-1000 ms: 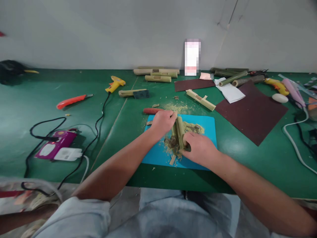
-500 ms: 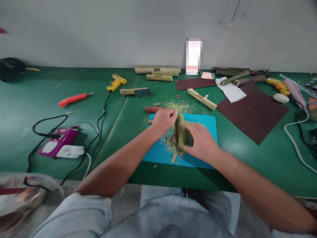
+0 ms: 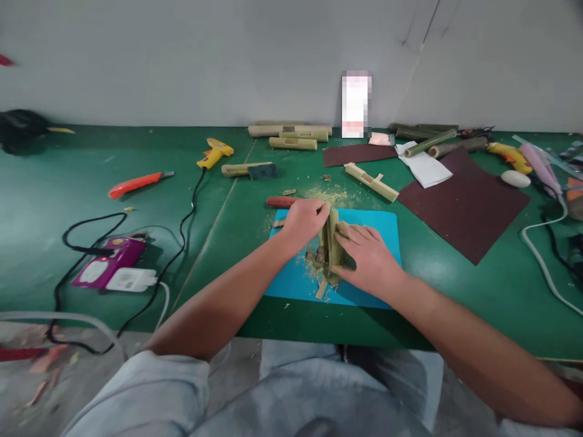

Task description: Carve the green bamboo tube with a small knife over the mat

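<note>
A short green bamboo piece (image 3: pixel 330 246) lies lengthwise on a blue cutting mat (image 3: pixel 378 224) among shavings and small offcuts. My left hand (image 3: pixel 304 220) is closed round the far end of the bamboo piece. My right hand (image 3: pixel 368 258) lies along its right side with the fingers stretched forward over it, pressing against it. What is under the right palm is hidden.
On the green table (image 3: pixel 68 200) lie an orange utility knife (image 3: pixel 136 182), a yellow glue gun (image 3: pixel 214 152) with its black cable, a purple device (image 3: pixel 107 270), more bamboo sections (image 3: pixel 291 136) at the back, dark sandpaper sheets (image 3: pixel 464 206) on the right, and a red-handled tool (image 3: pixel 280 201) beyond the mat.
My right hand has slid forward along the bamboo piece, its fingers going from curled near the piece's near end to stretched out over it. My left hand has stayed put.
</note>
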The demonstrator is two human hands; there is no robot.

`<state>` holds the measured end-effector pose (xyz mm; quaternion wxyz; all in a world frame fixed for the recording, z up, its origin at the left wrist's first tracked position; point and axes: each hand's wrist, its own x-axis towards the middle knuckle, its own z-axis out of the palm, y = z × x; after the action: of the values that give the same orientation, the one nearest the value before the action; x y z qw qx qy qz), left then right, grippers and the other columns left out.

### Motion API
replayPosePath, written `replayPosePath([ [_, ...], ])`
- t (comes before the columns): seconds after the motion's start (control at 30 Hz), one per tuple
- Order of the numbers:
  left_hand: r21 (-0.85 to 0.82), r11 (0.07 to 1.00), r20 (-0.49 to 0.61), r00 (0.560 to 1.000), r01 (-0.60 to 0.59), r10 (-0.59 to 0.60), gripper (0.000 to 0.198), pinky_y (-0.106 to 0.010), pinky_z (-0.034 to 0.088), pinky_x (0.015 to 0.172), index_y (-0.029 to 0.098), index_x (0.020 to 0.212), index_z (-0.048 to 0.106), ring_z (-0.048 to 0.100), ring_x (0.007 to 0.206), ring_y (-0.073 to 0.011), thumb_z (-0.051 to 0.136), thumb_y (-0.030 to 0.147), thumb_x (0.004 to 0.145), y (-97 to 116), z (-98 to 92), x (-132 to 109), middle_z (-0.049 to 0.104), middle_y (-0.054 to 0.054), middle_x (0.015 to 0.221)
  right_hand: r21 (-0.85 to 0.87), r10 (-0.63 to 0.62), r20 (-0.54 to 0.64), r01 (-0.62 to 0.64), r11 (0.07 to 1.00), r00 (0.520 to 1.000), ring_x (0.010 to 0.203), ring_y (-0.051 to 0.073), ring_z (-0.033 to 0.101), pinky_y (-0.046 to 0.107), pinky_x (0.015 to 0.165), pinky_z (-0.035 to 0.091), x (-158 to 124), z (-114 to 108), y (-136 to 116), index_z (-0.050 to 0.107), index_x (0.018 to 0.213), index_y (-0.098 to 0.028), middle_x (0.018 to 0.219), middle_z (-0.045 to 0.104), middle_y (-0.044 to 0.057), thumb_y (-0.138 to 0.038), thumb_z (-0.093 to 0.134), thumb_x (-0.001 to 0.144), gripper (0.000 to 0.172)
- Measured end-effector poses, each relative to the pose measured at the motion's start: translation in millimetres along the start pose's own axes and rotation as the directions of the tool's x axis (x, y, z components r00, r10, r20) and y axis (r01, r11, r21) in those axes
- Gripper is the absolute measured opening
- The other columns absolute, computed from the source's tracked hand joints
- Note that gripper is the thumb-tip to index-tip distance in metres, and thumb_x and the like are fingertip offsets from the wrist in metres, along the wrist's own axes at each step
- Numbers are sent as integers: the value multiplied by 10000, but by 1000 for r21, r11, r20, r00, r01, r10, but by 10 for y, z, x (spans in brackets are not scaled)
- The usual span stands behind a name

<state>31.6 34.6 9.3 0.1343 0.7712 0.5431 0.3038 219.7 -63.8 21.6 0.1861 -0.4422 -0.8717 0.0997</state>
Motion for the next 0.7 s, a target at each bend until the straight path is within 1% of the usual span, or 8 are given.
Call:
replayPosePath([
  [0.07, 4, 1000, 9, 1000, 10, -10, 441, -327, 196, 568, 212, 563, 252, 289, 540, -125, 467, 333, 929, 7, -5, 4, 298, 31, 515, 6, -12, 12, 12, 1000, 1000, 1392, 348, 453, 556, 1142, 343, 5, 20, 12, 572, 1373, -106, 1484, 532, 189, -428, 685, 855, 620],
  [0.2, 29, 999, 113, 993, 19, -22, 415, -329, 194, 572, 209, 554, 290, 303, 539, -125, 468, 314, 914, -1, -64, -67, 332, 26, 520, 19, -5, 9, 5, 1000, 1000, 1373, 354, 486, 558, 1146, 358, 14, 57, 34, 574, 1384, -118, 1482, 538, 180, -432, 704, 834, 647],
  [0.27, 44, 999, 144, 989, 27, -34, 416, -330, 184, 565, 207, 555, 295, 294, 529, -123, 478, 315, 912, -6, -92, -124, 319, 29, 517, 24, -12, 3, 12, 1000, 1000, 1371, 357, 489, 569, 1142, 363, 16, 69, 43, 572, 1390, -131, 1478, 543, 173, -434, 702, 831, 649],
  [0.37, 33, 999, 130, 991, 27, -31, 432, -325, 189, 557, 207, 562, 273, 289, 532, -122, 480, 315, 926, 7, -82, -158, 293, 33, 516, 23, -15, -1, 15, 1000, 1000, 1369, 367, 490, 580, 1135, 369, 16, 72, 55, 577, 1380, -127, 1465, 553, 183, -436, 701, 828, 645],
  [0.5, 40, 998, 65, 997, -45, 42, 423, -318, 223, 562, 207, 567, 293, 346, 555, -125, 475, 287, 940, 44, 15, -75, 358, 21, 537, 6, 3, -18, -2, 1000, 1000, 1344, 366, 511, 561, 1130, 377, 8, 40, 44, 596, 1337, -127, 1428, 586, 184, -414, 705, 824, 598],
  [0.6, 45, 996, 60, 996, -72, 69, 416, -315, 227, 566, 204, 576, 303, 348, 551, -122, 473, 282, 947, 60, 61, -26, 379, 18, 546, -4, 33, -25, -33, 999, 999, 1303, 355, 542, 546, 1132, 377, 1, 14, 2, 605, 1312, -125, 1380, 622, 176, -395, 696, 828, 562],
  [0.7, 44, 996, 66, 995, -79, 76, 423, -309, 218, 565, 202, 582, 285, 337, 549, -119, 485, 290, 943, 85, 42, -49, 361, 22, 545, -18, 65, -27, -66, 998, 998, 1340, 374, 501, 558, 1142, 362, 0, 16, -29, 544, 1378, -81, 1431, 571, 213, -412, 707, 813, 675],
])
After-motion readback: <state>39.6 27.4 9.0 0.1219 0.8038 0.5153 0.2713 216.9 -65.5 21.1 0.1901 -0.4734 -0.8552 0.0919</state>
